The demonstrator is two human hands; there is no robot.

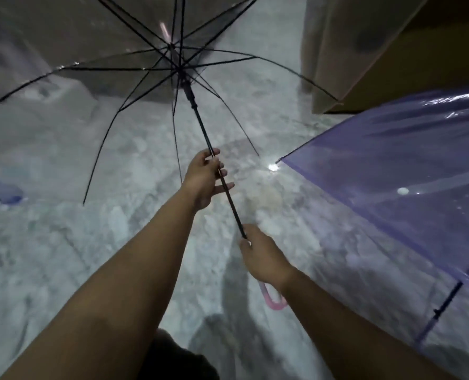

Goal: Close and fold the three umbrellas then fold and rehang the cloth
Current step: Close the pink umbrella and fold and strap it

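- Clear umbrella (96,42) is wide open, held out over the pale floor (63,256), canopy pointing away.
- Left hand (204,178) sits on the black shaft (200,122) midway: thumb and forefinger pinching it, other fingers loose.
- Right hand (263,259) grips the low end, pink hooked handle (273,300) poking out below.
- Purple umbrella (408,171) lies open on the right.

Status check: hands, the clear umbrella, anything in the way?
Left hand loosely on shaft, right hand gripping pink handle. Clear umbrella fully open. Purple umbrella open, close on right.
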